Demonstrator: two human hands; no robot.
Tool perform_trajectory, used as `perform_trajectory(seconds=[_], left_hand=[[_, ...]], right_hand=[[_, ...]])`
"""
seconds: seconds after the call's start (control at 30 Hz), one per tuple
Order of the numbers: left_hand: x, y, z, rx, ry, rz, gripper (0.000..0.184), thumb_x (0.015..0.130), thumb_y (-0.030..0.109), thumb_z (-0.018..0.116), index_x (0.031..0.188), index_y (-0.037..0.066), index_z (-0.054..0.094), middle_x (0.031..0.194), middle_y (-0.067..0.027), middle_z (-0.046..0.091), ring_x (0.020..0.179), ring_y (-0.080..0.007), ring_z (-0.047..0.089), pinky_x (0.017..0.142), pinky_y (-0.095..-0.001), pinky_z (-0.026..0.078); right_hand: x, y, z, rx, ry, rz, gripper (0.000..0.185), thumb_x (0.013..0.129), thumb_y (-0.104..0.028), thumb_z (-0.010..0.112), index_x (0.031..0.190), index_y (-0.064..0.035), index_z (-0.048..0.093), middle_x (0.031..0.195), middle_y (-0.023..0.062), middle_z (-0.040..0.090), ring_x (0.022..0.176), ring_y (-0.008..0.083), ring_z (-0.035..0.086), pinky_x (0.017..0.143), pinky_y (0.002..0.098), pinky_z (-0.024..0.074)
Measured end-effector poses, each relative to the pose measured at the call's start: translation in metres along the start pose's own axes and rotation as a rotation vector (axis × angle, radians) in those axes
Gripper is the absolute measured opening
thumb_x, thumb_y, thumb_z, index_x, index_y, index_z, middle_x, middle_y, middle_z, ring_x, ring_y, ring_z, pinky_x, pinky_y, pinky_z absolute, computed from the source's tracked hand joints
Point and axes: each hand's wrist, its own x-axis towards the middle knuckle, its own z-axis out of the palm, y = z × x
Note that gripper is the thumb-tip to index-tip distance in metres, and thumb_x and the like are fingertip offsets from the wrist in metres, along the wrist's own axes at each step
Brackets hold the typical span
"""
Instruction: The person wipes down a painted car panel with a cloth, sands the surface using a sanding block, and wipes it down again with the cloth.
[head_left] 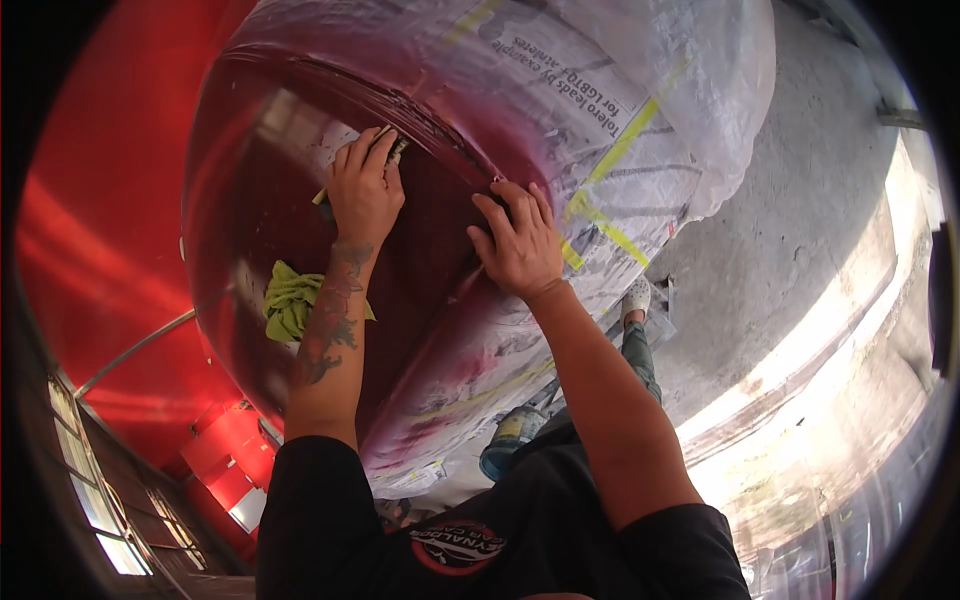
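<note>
My left hand [362,190], at the end of a tattooed forearm, is closed around a small narrow tool [399,148] with yellowish parts. Most of that tool is hidden under my fingers, so its exact kind does not show. It is held against a glossy dark red car panel [420,240]. My right hand [520,235] rests with its fingers apart along the panel's edge, where the masking begins. Beside my left forearm, a crumpled yellow-green cloth [290,300] lies on the panel.
Plastic sheeting [700,130], newspaper [575,80] and yellow-green tape [625,140] cover the area around the panel. A bright red surface [100,200] stands at the left. Concrete floor [800,190] lies at the right, and a bluish container [510,440] is below, near my leg.
</note>
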Motion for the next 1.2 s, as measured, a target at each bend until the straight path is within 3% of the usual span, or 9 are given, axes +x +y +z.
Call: perform_trajectory(seconds=[0.2, 0.33, 0.43, 0.53, 0.67, 0.83, 1.07, 1.2], left_hand=[[0.007, 0.009, 0.002, 0.027, 0.018, -0.145, 0.037, 0.086, 0.008, 0.070, 0.123, 0.009, 0.070, 0.126, -0.0056, 0.067, 0.114, -0.0299, 0.061, 0.098, -0.0464, 0.047], [-0.005, 0.010, -0.002, -0.015, -0.018, -0.023, 0.037, 0.091, 0.010, 0.067, 0.128, 0.011, 0.068, 0.129, -0.0063, 0.066, 0.118, -0.0317, 0.059, 0.100, -0.0460, 0.046], [0.016, -0.011, 0.004, 0.042, -0.023, -0.157, 0.038, 0.088, 0.010, 0.069, 0.125, 0.010, 0.069, 0.130, -0.0056, 0.065, 0.117, -0.0293, 0.059, 0.099, -0.0457, 0.046], [0.003, 0.012, -0.002, 0.010, -0.051, -0.170, 0.037, 0.091, 0.010, 0.064, 0.128, 0.011, 0.068, 0.133, -0.0054, 0.064, 0.123, -0.0300, 0.057, 0.102, -0.0464, 0.044], [-0.025, 0.045, -0.013, -0.057, -0.112, -0.035, 0.039, 0.090, 0.011, 0.068, 0.129, 0.012, 0.068, 0.133, -0.0042, 0.065, 0.124, -0.0287, 0.057, 0.102, -0.0461, 0.044], [0.014, -0.009, -0.005, 0.072, -0.061, -0.193, 0.039, 0.090, 0.011, 0.069, 0.129, 0.013, 0.068, 0.132, -0.0041, 0.065, 0.123, -0.0294, 0.059, 0.099, -0.0460, 0.046], [-0.013, 0.024, -0.007, 0.014, -0.085, -0.064, 0.038, 0.089, 0.011, 0.069, 0.128, 0.013, 0.069, 0.133, -0.0038, 0.064, 0.124, -0.0294, 0.058, 0.100, -0.0463, 0.046], [0.014, -0.005, 0.000, 0.068, -0.072, -0.196, 0.038, 0.090, 0.011, 0.069, 0.127, 0.013, 0.069, 0.132, -0.0043, 0.065, 0.123, -0.0296, 0.058, 0.099, -0.0465, 0.046]], right_hand=[[-0.002, 0.003, 0.003, 0.005, -0.004, 0.002, 0.041, 0.087, -0.029, 0.074, 0.125, -0.0148, 0.065, 0.130, 0.0080, 0.057, 0.128, 0.0256, 0.055, 0.118, 0.0492, 0.0361], [-0.002, 0.002, 0.003, 0.012, -0.005, 0.002, 0.041, 0.087, -0.029, 0.074, 0.125, -0.0148, 0.065, 0.130, 0.0080, 0.057, 0.128, 0.0256, 0.055, 0.118, 0.0492, 0.0364], [-0.003, 0.003, 0.003, -0.002, -0.004, -0.001, 0.041, 0.087, -0.029, 0.074, 0.125, -0.0149, 0.065, 0.130, 0.0079, 0.057, 0.128, 0.0255, 0.055, 0.118, 0.0494, 0.0363], [-0.003, 0.005, 0.005, 0.005, 0.004, 0.000, 0.042, 0.087, -0.029, 0.073, 0.125, -0.0149, 0.064, 0.130, 0.0081, 0.056, 0.128, 0.0260, 0.055, 0.118, 0.0501, 0.0361], [-0.002, 0.004, 0.004, 0.008, -0.006, -0.009, 0.041, 0.088, -0.029, 0.073, 0.126, -0.0149, 0.063, 0.130, 0.0081, 0.056, 0.128, 0.0263, 0.054, 0.118, 0.0505, 0.0360], [-0.002, 0.003, 0.003, 0.006, 0.000, -0.005, 0.041, 0.087, -0.028, 0.073, 0.125, -0.0147, 0.064, 0.130, 0.0081, 0.056, 0.128, 0.0259, 0.054, 0.118, 0.0506, 0.0358], [-0.001, 0.002, 0.002, 0.012, -0.008, -0.005, 0.041, 0.088, -0.028, 0.073, 0.125, -0.0147, 0.064, 0.130, 0.0077, 0.056, 0.128, 0.0258, 0.054, 0.118, 0.0511, 0.0359], [-0.001, 0.001, 0.001, 0.006, 0.003, -0.008, 0.041, 0.087, -0.028, 0.074, 0.125, -0.0148, 0.064, 0.130, 0.0078, 0.056, 0.127, 0.0258, 0.054, 0.118, 0.0512, 0.0360]])
